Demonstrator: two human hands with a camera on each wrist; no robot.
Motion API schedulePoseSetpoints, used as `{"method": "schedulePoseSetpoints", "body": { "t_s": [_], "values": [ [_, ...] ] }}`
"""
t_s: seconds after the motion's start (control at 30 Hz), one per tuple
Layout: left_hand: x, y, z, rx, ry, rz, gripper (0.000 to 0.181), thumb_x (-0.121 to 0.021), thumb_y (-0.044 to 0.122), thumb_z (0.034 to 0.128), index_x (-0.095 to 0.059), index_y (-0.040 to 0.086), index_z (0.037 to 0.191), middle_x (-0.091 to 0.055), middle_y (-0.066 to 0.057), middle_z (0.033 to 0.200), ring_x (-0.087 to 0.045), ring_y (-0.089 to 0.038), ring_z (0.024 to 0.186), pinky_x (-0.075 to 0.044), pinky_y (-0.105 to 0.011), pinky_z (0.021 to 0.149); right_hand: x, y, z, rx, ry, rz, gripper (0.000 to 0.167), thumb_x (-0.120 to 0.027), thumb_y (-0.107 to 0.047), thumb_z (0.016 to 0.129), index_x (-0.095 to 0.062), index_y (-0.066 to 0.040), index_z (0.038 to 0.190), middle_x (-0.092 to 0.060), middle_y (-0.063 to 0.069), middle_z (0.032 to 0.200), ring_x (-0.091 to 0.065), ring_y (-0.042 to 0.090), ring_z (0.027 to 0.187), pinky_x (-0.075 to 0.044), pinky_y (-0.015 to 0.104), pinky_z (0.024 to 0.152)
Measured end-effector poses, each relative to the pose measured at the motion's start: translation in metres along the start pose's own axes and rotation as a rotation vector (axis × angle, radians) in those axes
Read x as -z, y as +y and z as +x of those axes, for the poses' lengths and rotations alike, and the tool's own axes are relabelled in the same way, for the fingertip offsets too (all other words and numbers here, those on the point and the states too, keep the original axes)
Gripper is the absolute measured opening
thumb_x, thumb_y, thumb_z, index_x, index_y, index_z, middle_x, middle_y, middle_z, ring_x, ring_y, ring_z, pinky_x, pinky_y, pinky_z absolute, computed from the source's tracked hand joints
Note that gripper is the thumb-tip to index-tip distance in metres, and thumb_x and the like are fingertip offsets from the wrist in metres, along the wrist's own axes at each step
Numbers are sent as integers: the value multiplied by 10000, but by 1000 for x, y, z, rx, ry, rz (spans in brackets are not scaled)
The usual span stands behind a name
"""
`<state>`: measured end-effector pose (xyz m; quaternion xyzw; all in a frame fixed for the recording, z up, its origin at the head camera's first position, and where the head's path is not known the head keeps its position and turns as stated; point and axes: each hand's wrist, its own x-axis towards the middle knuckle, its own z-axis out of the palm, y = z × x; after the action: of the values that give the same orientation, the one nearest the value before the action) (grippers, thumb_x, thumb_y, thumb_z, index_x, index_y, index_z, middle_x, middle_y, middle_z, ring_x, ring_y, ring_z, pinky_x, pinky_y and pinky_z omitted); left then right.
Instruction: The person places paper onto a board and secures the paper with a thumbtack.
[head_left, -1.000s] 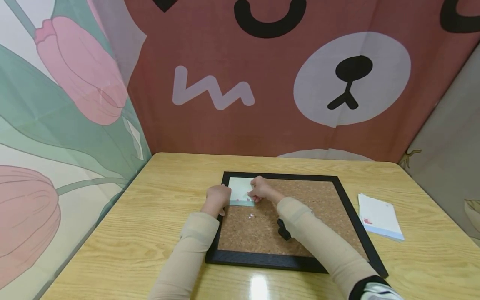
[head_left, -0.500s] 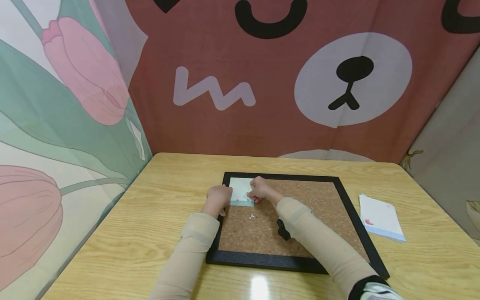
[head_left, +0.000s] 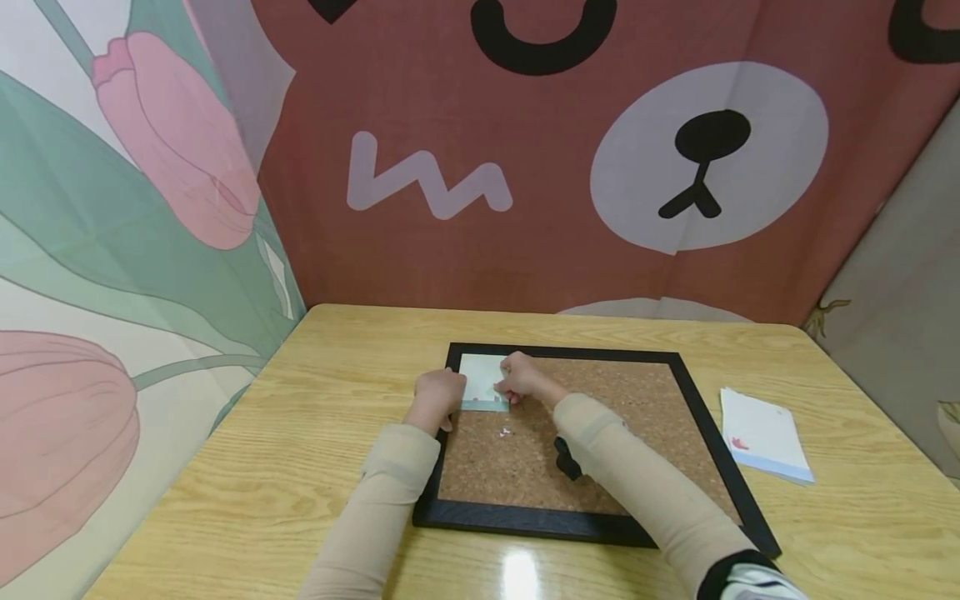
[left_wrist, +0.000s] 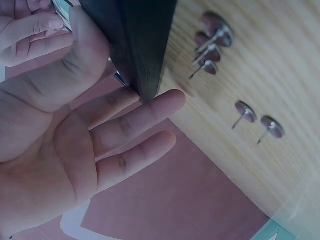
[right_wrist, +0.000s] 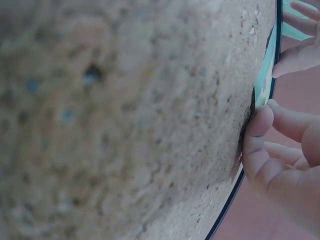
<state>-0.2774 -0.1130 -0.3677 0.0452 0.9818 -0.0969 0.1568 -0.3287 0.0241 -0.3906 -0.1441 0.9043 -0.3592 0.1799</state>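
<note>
Beside the corkboard (head_left: 495, 471) I see tacks (left_wrist: 246, 112), only through the left wrist camera. At its left edge, the left hand (head_left: 437, 393) has three fingers extended; I can't tell whether thumb and index pinch anything. The note (head_left: 482, 379) lies at the corkboard's far left corner; lining it up seems in hand, and next calls for steadiness. Pale bits (head_left: 506, 432) on the corkboard are too tiny to name. The right hand (head_left: 522, 377) pinches the note's right edge, hiding part.

Corkboard (head_left: 495, 471) on table (head_left: 262, 467), note sheet (head_left: 482, 383) in its far-left corner between left hand (head_left: 439, 392) and right hand (head_left: 522, 378). Thumbtacks (left_wrist: 217, 29) on table beside board. Notepaper stack (head_left: 767, 433) right of board. Backdrop (head_left: 450, 267) behind table.
</note>
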Motion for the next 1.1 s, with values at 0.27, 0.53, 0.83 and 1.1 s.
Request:
{"method": "schedulePoseSetpoints", "body": {
  "t_s": [0.27,0.53,0.83,1.1],
  "values": [
    [0,0,-2,-2,10,10,622,-848,150,579,-574,130,1137,-531,-55,1166,-523,-160,852,-489,-312,594,1,0,0,49,52,-182,253,-676,-94,796,-474,-43,652,-506,44,585,-468,126,508,-411,232,459],
    [-1,-1,-4,-9,25,31,610,-853,164,570,-583,135,1116,-550,-50,1116,-529,-158,855,-490,-312,600,1,5,-1,201,130,-538,279,-708,-298,763,-648,-62,899,-563,138,1098,-425,290,1031,-363,382,777],
    [-3,-5,-4,-45,44,38,661,-851,186,572,-550,118,1156,-515,-71,1229,-527,-202,1009,-485,-320,704,4,10,-7,222,-11,-537,510,-652,-375,792,-532,-97,1203,-325,187,1379,-309,385,1216,-234,532,966],
    [-2,-6,-5,-65,30,77,691,-837,229,597,-518,101,1196,-505,-82,1243,-515,-215,1048,-473,-327,761,6,11,-8,218,-25,-571,580,-632,-385,803,-487,-78,1273,-297,146,1406,-263,362,1259,-202,502,998]
  ]
}}
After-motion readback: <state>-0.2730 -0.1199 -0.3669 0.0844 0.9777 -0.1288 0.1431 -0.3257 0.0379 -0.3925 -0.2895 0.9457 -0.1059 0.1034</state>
